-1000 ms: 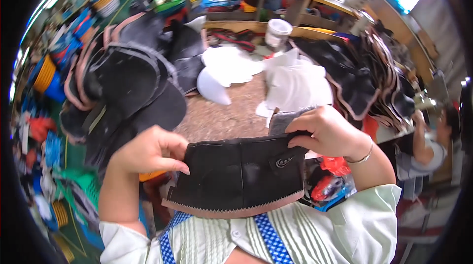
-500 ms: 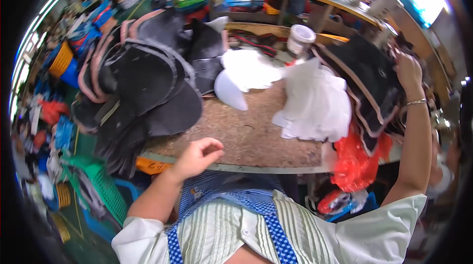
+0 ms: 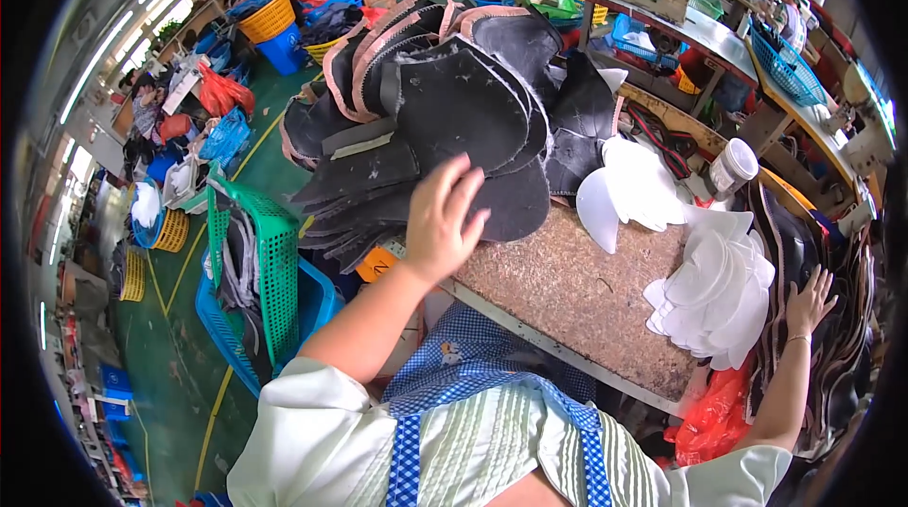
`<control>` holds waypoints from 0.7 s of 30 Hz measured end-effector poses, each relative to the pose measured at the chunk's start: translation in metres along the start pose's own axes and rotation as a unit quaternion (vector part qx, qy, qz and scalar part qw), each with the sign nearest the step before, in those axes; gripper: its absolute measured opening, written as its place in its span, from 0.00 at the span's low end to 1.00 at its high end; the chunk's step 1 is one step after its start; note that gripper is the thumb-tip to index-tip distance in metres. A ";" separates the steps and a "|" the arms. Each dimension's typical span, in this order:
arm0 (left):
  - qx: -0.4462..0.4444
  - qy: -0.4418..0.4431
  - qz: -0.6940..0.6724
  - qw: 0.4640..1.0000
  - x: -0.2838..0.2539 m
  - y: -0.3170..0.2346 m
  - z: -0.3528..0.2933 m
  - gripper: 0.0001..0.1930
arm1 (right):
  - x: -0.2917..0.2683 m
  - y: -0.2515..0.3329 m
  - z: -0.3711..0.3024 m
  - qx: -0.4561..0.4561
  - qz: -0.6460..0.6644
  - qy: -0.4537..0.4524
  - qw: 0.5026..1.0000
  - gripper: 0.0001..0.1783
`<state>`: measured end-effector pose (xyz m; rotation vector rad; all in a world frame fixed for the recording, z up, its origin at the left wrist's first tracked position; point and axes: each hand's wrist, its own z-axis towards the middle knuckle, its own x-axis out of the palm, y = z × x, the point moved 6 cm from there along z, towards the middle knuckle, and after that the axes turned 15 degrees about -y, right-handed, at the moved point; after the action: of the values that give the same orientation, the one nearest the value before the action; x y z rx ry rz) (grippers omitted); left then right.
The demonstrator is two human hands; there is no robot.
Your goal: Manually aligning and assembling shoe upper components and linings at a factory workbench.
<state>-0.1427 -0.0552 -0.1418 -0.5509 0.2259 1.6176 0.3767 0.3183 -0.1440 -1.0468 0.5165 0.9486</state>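
Observation:
My left hand (image 3: 445, 225), its fingers spread, is at the front edge of a big heap of black cut pieces (image 3: 461, 105) with pink edging on some of them. Whether its fingertips touch the lowest black piece I cannot tell. Over on the right, my right hand (image 3: 809, 304) lies with fingers apart on a stack of dark, pink-edged pieces (image 3: 845, 323). Between the two hands, a fanned pile of white rounded pieces (image 3: 716, 289) rests on the worn brown tabletop (image 3: 577, 304). Behind it is a second group of white pieces (image 3: 638, 183).
A white tub (image 3: 733, 166) stands at the table's back right. A red plastic bag (image 3: 714, 420) hangs by the front right edge. Left of the table, a green basket (image 3: 276, 266) sits in a blue basket (image 3: 326, 294) on the green floor. A metal-topped workbench (image 3: 653, 10) stands behind.
My view has swung left. My left hand has moved from the table's front edge up to the black heap, fingers spreading. My right hand now lies flat on the right-hand stack, nearer to me.

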 end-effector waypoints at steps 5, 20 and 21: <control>-0.022 -0.110 -0.043 0.993 0.030 0.043 0.064 0.35 | -0.025 -0.006 -0.028 -0.054 0.100 -0.148 0.982 0.38; 0.223 0.317 0.053 0.920 0.239 -0.048 0.084 0.42 | -0.187 0.171 -0.186 -0.384 0.543 -0.157 0.730 0.32; 0.119 0.400 0.064 0.907 0.246 -0.040 0.082 0.41 | -0.194 0.183 -0.185 -0.376 0.564 -0.152 0.719 0.33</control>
<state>-0.1299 0.2044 -0.1808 -1.0025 1.0742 1.3793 0.1319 0.1057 -0.1691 -1.2112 0.4747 2.5495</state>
